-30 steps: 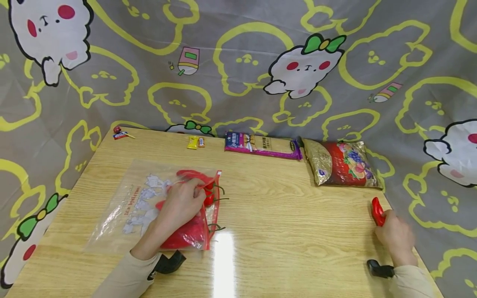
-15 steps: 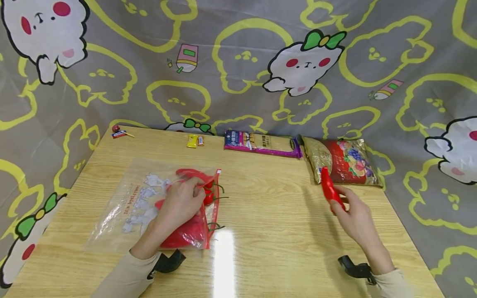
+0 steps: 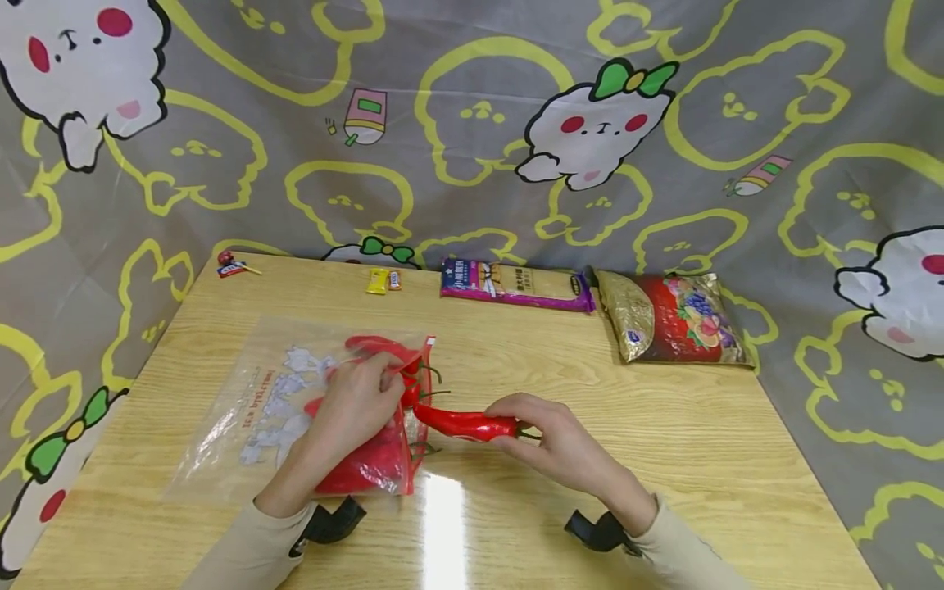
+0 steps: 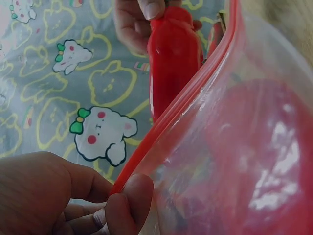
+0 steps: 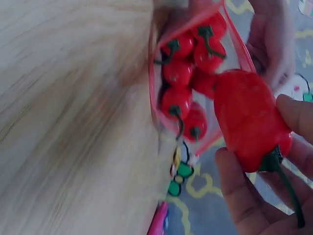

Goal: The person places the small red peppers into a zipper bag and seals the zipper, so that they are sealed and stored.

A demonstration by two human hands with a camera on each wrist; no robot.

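A clear zip bag [image 3: 221,418] with a red zip edge lies on the left of the table, its mouth facing right. Several red peppers [image 5: 177,73] with green stems sit inside it, as the right wrist view shows. My left hand [image 3: 361,397] pinches the upper lip of the bag's mouth between thumb and finger, seen closely in the left wrist view. One more red pepper [image 3: 468,424] is held by its stem end in the fingers of my right hand [image 3: 564,447]. That pepper's tip points left and reaches the bag's mouth.
Along the back edge lie a purple noodle packet [image 3: 516,287], a gold and red bag [image 3: 674,319], small yellow and orange wrapped sweets [image 3: 378,281], and a lollipop [image 3: 226,259] beside a small wrapper [image 3: 232,270]. A patterned cloth [image 3: 472,123] hangs behind the table.
My right hand has carried the pepper from the table's right edge leftward to the bag's mouth, turning its tip left. My left hand keeps its pinch on the bag.
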